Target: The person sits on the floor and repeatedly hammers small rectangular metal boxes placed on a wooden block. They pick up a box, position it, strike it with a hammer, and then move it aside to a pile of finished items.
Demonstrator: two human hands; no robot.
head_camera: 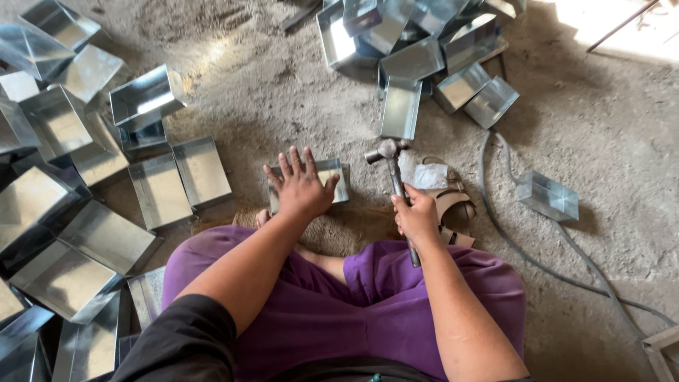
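Note:
My left hand (300, 185) lies flat with fingers spread on a small shiny metal tray (334, 181) on the ground in front of my crossed legs. My right hand (417, 214) grips the handle of a hammer (391, 161). The hammer's head hangs just right of the tray, a little above the ground. I sit on the dirt floor in purple trousers.
Several sheet-metal trays (159, 189) lie piled at the left and another heap (414, 60) at the top. One lone tray (548, 196) sits at the right beside a grey cable (495, 212). A sandal (453, 209) and white cloth (423, 175) lie by the hammer.

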